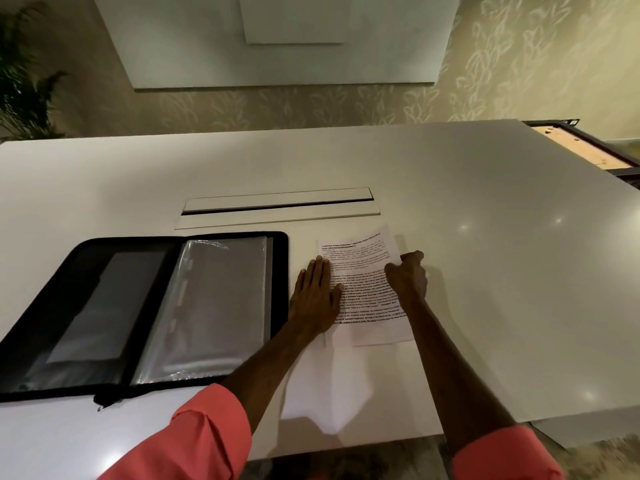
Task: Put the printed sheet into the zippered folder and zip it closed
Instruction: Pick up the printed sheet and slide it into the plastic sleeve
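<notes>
So the big white table [450, 209] fills most of the view, with a long cable slot cover [277, 207] set into it toward 12 o'clock. The zippered folder [52, 282] lies wide open at roughly 9 o'clock, black border all round, and clear plastic sleeves [214, 306] are stacked on its right half. Its zipper pull [104, 403] dangles off the near edge around 7 o'clock.

The printed sheet [363, 271] is still out on the table, flat, just beside the folder's right edge, slightly right of center and tilted a bit. It's not in any sleeve.

The person wears coral sleeves [211, 434]. Their left hand [317, 292] lies flat with fingers stretched out and relaxed, palm down on the sheet's left edge, pressing rather than gripping anything. The right hand [407, 275] sits at the sheet's right edge, about 3 o'clock from the page's middle, fingers curled in; they seem to pinch that edge, but it's hard to be sure from this angle.
</notes>
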A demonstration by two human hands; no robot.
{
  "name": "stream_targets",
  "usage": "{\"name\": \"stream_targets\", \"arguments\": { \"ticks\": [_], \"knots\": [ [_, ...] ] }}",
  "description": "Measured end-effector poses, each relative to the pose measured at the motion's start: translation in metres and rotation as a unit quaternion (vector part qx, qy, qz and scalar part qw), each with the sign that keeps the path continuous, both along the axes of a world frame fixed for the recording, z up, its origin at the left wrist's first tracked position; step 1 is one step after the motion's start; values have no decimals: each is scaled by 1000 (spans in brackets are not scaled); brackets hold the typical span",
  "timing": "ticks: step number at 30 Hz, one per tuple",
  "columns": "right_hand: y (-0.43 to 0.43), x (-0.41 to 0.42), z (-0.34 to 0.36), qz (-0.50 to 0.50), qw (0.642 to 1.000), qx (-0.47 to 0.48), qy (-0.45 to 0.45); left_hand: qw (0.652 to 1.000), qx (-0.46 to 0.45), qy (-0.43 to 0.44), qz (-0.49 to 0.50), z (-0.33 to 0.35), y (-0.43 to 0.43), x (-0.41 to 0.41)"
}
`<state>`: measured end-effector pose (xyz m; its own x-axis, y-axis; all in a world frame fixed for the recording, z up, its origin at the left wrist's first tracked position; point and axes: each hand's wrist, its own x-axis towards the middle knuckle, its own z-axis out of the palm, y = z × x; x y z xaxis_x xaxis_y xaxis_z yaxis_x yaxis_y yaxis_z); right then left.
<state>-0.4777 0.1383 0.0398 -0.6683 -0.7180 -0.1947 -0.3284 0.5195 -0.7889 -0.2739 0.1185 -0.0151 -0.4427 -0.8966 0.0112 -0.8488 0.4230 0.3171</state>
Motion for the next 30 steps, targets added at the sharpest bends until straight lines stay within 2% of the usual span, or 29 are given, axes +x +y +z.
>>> {"name": "stream_targets", "arguments": {
  "ticks": [2, 4, 6, 7, 9, 10, 11, 16, 20, 24, 30],
  "knots": [
    [3, -2, 1, 2, 999, -29, -23, 1000, 1, 12, -5, 0, -2, 1],
    [7, -6, 0, 18, 994, -94, -56, 998, 10, 64, 0, 3, -4, 1],
    [11, -9, 4, 38, 985, -152, -73, 976, 58, 204, 53, 12, -8, -2],
    [12, -10, 8, 48, 980, -177, -79, 941, 109, 306, 92, 21, -11, -6],
    [13, -10, 18, 69, 966, -230, -96, 817, 224, 510, 147, 42, -23, -12],
    [13, -9, 23, 75, 958, -256, -107, 759, 271, 571, 155, 54, -29, -14],
    [13, -8, 29, 79, 950, -279, -119, 730, 293, 599, 147, 64, -34, -14],
    [8, -6, 56, 98, 909, -364, -180, 738, 207, 640, 63, 108, -43, -20],
    [3, 0, 69, 86, 885, -434, -147, 749, 120, 652, -8, 132, -38, -27],
    [1, 5, 64, 88, 858, -490, -129, 770, 85, 631, -23, 130, -28, -26],
    [13, 18, 18, 43, 889, -433, -140, 808, 134, 573, 22, 81, -10, -18]
  ]
}}
